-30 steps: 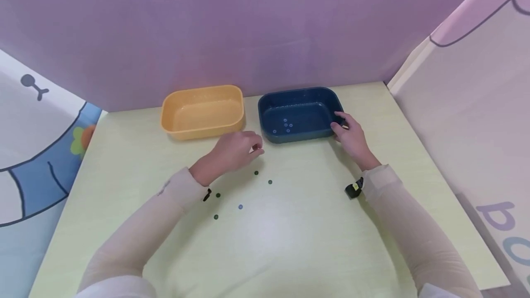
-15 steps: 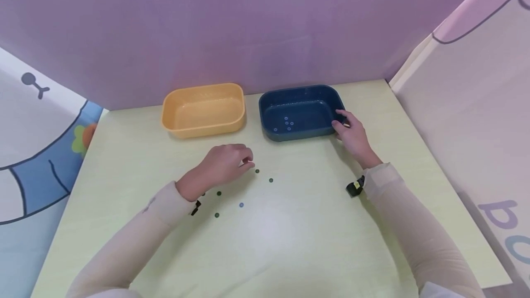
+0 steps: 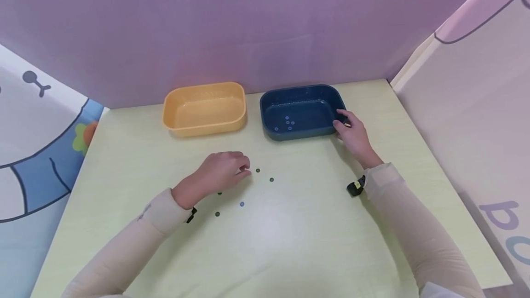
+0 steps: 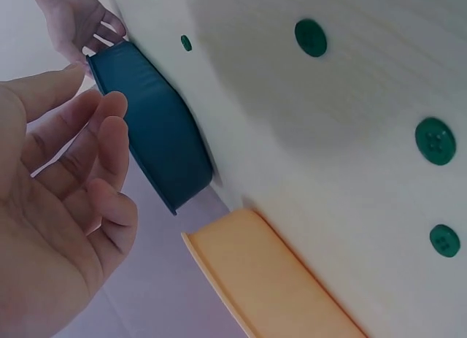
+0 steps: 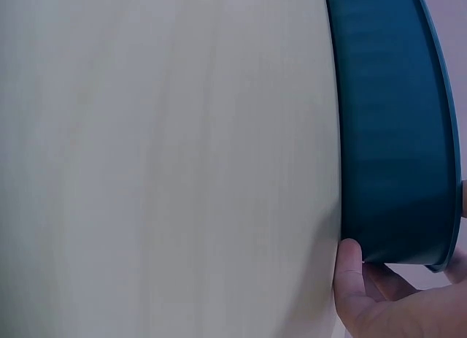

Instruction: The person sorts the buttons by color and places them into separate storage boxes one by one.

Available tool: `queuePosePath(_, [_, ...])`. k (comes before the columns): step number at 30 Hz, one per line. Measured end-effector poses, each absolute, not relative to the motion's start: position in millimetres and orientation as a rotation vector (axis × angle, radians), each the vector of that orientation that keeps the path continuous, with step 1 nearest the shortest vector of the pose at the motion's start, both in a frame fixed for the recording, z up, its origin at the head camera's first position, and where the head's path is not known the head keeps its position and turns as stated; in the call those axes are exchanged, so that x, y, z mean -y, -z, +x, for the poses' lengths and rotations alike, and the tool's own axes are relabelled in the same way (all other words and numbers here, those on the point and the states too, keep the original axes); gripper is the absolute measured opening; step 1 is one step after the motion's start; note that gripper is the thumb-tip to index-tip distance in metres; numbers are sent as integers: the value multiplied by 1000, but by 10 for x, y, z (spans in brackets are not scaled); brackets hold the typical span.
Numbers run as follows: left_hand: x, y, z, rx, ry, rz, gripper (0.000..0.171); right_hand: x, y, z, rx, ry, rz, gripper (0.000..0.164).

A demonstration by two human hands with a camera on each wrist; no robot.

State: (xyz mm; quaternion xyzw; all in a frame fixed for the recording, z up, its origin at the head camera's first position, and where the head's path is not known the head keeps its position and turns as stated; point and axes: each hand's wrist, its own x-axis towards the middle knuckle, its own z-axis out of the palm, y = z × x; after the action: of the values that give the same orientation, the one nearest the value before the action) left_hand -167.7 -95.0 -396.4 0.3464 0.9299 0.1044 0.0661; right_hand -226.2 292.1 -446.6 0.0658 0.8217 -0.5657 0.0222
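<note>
My left hand (image 3: 217, 173) hovers over the table, fingers loosely bent. In the left wrist view its thumb and fingertips are apart with nothing between them. Near those fingertips lies a green button (image 3: 258, 170), with another green button (image 3: 271, 180) to its right. Four-hole green buttons (image 4: 435, 141) lie under and beside the hand. One blue button (image 3: 242, 204) sits on the table nearer me. My right hand (image 3: 354, 137) grips the right end of the dark blue tray (image 3: 298, 135), fingers at its rim and thumb low on the wall. Several blue buttons (image 3: 287, 122) lie inside that tray.
A yellow tray (image 3: 204, 130) stands left of the blue one, near the table's back edge. Behind both rises a purple cloth wall (image 3: 265, 26). Printed panels flank the pale table (image 3: 298, 238) on both sides.
My left hand has drawn back from beside the blue tray, to the left and toward me, and lies near the green buttons. My right hand stays on the blue tray.
</note>
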Motion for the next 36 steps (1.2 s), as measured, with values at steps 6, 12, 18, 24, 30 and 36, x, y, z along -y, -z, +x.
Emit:
queuePosePath(6, [966, 3988, -1615, -2781, -315, 1111, 10, -2920, 4473, -2254, -2548, 1761, 202, 56])
queuePosePath(12, [971, 4004, -1539, -2764, -304, 1115, 8, -2926, 4483, -2257, -2549, 1756, 213, 55])
queuePosePath(18, [996, 4082, -1464, -2741, -289, 1115, 5, -2923, 4481, -2256, -2554, 1759, 205, 56])
queuePosePath(24, [1020, 4132, -1413, -2722, -284, 1106, 4, -2917, 4463, -2248, -2551, 1757, 200, 57])
queuePosePath(30, [1036, 4167, -1371, -2719, -275, 1131, 2, -2922, 4452, -2250, -2540, 1769, 203, 56])
queuePosePath(36, [1054, 4211, -1319, -2709, -288, 1138, 6, -2926, 4458, -2250, -2531, 1790, 207, 55])
